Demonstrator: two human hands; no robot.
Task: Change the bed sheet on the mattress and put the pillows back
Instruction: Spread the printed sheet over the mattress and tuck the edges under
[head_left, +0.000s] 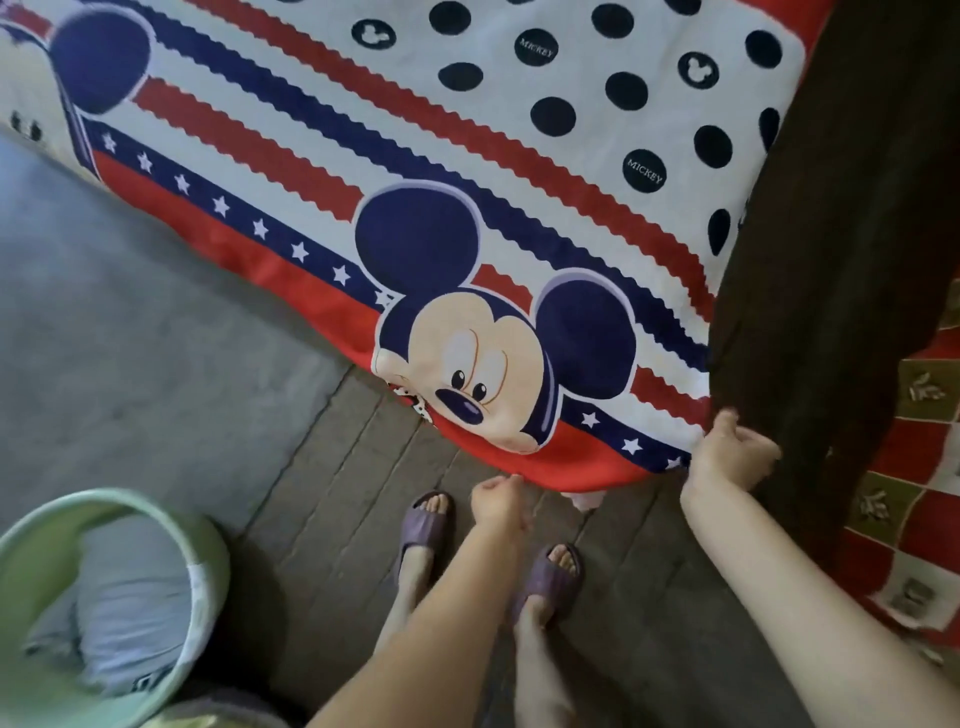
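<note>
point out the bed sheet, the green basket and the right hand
bed sheet (467, 171): head view, on its striped middle
green basket (205, 582): head view, on its right rim
right hand (730, 454): head view, on the back of the hand

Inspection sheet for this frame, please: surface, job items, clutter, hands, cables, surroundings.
Surface: mattress covered by the cartoon-mouse bed sheet, spread fairly flat; its red hem hangs over the near edge.
Job's things: sheet only; no pillows seen.
Clutter: green basket on the floor at lower left, holding pale blue fabric.
Hands: left hand pinches the sheet's red hem; right hand has its grip on the sheet's corner beside a dark brown cloth.
Cables: nothing seen.
Surroundings: wooden plank floor, grey mat to the left, red and olive checked fabric at right; person stands in purple slippers.
</note>
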